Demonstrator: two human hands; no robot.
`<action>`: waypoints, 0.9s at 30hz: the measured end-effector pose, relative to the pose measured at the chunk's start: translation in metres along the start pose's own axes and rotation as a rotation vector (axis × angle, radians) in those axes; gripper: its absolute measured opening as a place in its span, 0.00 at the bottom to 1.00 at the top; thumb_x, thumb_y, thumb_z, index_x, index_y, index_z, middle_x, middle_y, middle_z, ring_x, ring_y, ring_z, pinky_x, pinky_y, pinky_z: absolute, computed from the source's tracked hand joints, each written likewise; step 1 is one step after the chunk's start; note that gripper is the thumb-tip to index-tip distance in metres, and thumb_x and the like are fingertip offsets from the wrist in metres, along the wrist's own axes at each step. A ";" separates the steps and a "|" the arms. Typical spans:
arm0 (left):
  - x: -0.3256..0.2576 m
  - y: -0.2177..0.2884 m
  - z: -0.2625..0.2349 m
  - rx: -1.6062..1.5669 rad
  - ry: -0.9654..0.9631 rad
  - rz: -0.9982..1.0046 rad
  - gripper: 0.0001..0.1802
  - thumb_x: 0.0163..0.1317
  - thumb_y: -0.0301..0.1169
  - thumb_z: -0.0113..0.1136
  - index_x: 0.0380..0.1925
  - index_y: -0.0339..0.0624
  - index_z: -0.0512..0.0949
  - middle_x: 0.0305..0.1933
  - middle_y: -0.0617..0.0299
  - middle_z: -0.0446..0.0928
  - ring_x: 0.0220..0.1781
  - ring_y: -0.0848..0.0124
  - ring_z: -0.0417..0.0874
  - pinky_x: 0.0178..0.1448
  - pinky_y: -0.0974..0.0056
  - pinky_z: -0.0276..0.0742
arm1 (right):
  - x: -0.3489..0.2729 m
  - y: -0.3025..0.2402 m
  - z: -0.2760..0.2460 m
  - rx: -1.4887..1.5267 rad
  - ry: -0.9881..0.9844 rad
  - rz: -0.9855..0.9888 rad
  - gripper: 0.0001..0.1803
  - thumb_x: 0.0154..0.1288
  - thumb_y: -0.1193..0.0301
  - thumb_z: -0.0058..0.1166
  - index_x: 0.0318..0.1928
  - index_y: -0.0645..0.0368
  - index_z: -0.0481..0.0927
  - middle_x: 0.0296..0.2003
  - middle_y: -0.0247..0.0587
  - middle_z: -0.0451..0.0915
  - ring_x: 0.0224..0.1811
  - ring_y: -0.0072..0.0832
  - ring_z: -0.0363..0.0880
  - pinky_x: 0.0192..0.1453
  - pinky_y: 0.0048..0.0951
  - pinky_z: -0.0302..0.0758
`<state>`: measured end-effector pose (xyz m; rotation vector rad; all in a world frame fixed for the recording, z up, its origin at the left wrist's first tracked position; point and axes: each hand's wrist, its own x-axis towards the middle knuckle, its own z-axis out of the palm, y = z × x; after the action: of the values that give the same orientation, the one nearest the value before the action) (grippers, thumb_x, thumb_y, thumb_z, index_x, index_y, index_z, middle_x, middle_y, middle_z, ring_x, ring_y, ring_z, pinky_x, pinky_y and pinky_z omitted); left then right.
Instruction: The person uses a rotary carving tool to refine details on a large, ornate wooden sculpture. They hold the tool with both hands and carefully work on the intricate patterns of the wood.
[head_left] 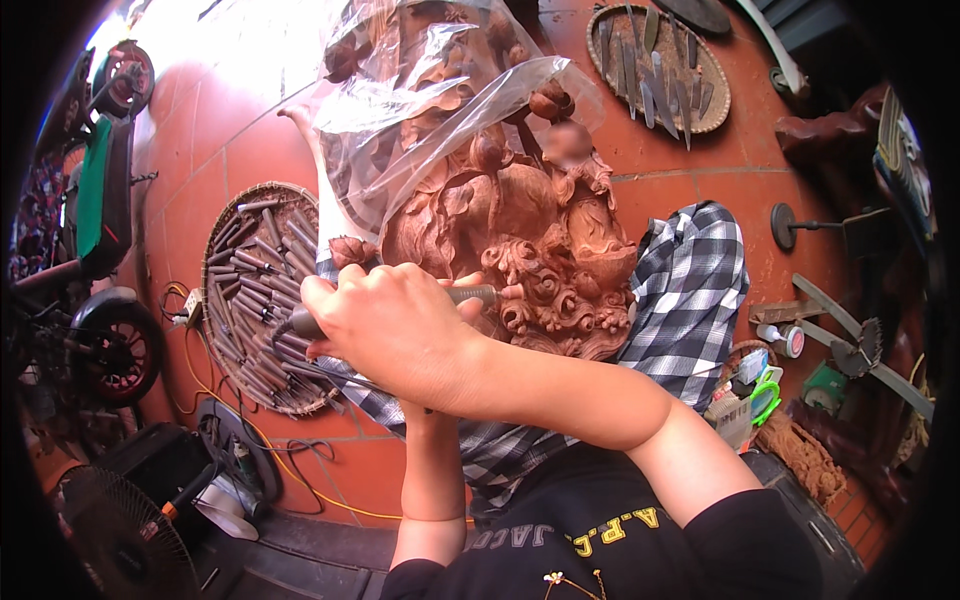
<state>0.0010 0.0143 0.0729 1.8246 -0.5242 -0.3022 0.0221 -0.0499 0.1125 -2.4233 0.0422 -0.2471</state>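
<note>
My right hand (pixel 395 330) is closed around a grey handheld rotary carving tool (pixel 470 294), whose tip points right against the scrollwork of a reddish-brown wood carving (pixel 545 270). Behind the right wrist my left forearm (pixel 432 480) rises from below; its hand and fingers are hidden there. The carving stands between my legs, with lotus-like buds, leaves, curls and a small robed figure on its right side. Clear plastic sheeting (pixel 440 130) drapes over its upper part. A dark cable runs below the tool.
To the left, a round woven tray (pixel 212 290) holds many slim chisels. Another basket tray (pixel 720 115) with flat blades lies at the far right. A motorbike (pixel 110 340) and a fan (pixel 125 530) stand on the left. Bottles and a green-handled item (pixel 765 397) sit on the right.
</note>
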 end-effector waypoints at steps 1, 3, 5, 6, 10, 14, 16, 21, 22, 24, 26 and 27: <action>0.001 0.001 0.001 0.008 -0.004 -0.007 0.16 0.66 0.21 0.63 0.52 0.35 0.73 0.50 0.53 0.85 0.53 0.68 0.82 0.60 0.64 0.74 | 0.000 0.003 -0.001 0.004 0.003 -0.001 0.24 0.62 0.50 0.61 0.40 0.59 0.76 0.30 0.45 0.83 0.30 0.38 0.88 0.32 0.35 0.84; 0.005 0.005 0.004 -0.006 -0.015 -0.039 0.16 0.66 0.21 0.63 0.52 0.35 0.73 0.50 0.53 0.84 0.53 0.67 0.82 0.60 0.64 0.74 | 0.002 0.009 -0.003 0.016 0.043 -0.020 0.25 0.61 0.49 0.62 0.40 0.59 0.76 0.30 0.45 0.82 0.30 0.38 0.88 0.31 0.36 0.84; 0.008 0.004 0.006 -0.111 -0.004 -0.096 0.16 0.66 0.21 0.62 0.53 0.34 0.73 0.51 0.52 0.84 0.53 0.67 0.82 0.60 0.63 0.75 | 0.006 0.013 -0.004 0.035 0.115 -0.061 0.26 0.61 0.47 0.62 0.41 0.59 0.76 0.30 0.45 0.82 0.29 0.38 0.87 0.31 0.36 0.84; 0.010 -0.001 0.008 -0.250 0.016 -0.116 0.16 0.66 0.20 0.62 0.53 0.33 0.73 0.51 0.51 0.84 0.53 0.66 0.83 0.60 0.63 0.75 | 0.008 0.014 -0.007 0.032 0.122 -0.059 0.27 0.60 0.46 0.62 0.41 0.58 0.76 0.30 0.44 0.81 0.29 0.38 0.87 0.30 0.37 0.83; 0.023 -0.007 0.010 -0.337 -0.009 -0.114 0.20 0.64 0.19 0.63 0.56 0.32 0.73 0.55 0.49 0.81 0.58 0.64 0.80 0.62 0.61 0.77 | 0.013 0.022 -0.012 0.060 0.154 -0.099 0.27 0.59 0.46 0.63 0.40 0.57 0.76 0.29 0.45 0.81 0.31 0.39 0.87 0.30 0.38 0.82; 0.025 -0.005 0.005 -0.081 -0.040 0.053 0.18 0.63 0.22 0.66 0.53 0.34 0.75 0.52 0.47 0.83 0.55 0.63 0.84 0.57 0.62 0.83 | 0.012 0.022 -0.013 0.064 0.177 -0.139 0.27 0.59 0.46 0.63 0.40 0.58 0.75 0.29 0.44 0.80 0.30 0.38 0.86 0.30 0.37 0.82; 0.023 -0.005 0.004 0.006 -0.038 0.143 0.18 0.63 0.22 0.66 0.53 0.34 0.75 0.52 0.47 0.83 0.55 0.63 0.84 0.56 0.62 0.83 | 0.007 0.019 -0.013 0.044 0.176 -0.141 0.27 0.59 0.46 0.62 0.40 0.58 0.75 0.28 0.44 0.80 0.29 0.37 0.86 0.29 0.37 0.82; 0.010 0.002 -0.001 0.119 0.009 0.234 0.18 0.63 0.22 0.66 0.52 0.34 0.76 0.52 0.47 0.83 0.54 0.63 0.84 0.56 0.62 0.83 | -0.001 0.010 -0.011 0.086 0.157 -0.160 0.27 0.60 0.45 0.61 0.41 0.57 0.74 0.27 0.42 0.80 0.28 0.36 0.86 0.28 0.35 0.81; 0.010 0.000 0.001 0.122 0.009 0.246 0.18 0.63 0.22 0.66 0.52 0.34 0.76 0.51 0.47 0.83 0.54 0.63 0.84 0.56 0.62 0.83 | -0.004 0.012 -0.011 0.094 0.160 -0.152 0.27 0.60 0.45 0.61 0.40 0.57 0.74 0.27 0.42 0.80 0.28 0.36 0.86 0.28 0.35 0.81; 0.008 -0.004 0.005 0.122 0.007 0.255 0.17 0.63 0.22 0.66 0.52 0.34 0.76 0.51 0.47 0.83 0.54 0.63 0.85 0.55 0.62 0.84 | -0.011 0.017 -0.012 0.110 0.155 -0.139 0.26 0.60 0.45 0.61 0.40 0.56 0.74 0.26 0.41 0.79 0.28 0.36 0.86 0.28 0.35 0.81; 0.004 0.002 0.000 0.157 0.029 0.267 0.17 0.63 0.22 0.66 0.52 0.34 0.76 0.51 0.47 0.83 0.54 0.63 0.85 0.55 0.62 0.84 | -0.015 0.011 -0.017 0.150 0.141 -0.155 0.25 0.60 0.46 0.61 0.39 0.56 0.74 0.26 0.40 0.79 0.28 0.35 0.85 0.29 0.35 0.81; 0.001 0.005 -0.003 0.172 0.042 0.266 0.17 0.63 0.22 0.66 0.52 0.34 0.76 0.51 0.47 0.83 0.54 0.63 0.85 0.55 0.62 0.84 | -0.016 0.006 -0.018 0.167 0.167 -0.185 0.25 0.60 0.47 0.61 0.38 0.56 0.74 0.26 0.39 0.78 0.28 0.35 0.85 0.28 0.35 0.81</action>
<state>0.0027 0.0150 0.0782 1.8941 -0.7744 -0.0388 0.0031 -0.0649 0.1191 -2.2361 -0.1238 -0.5160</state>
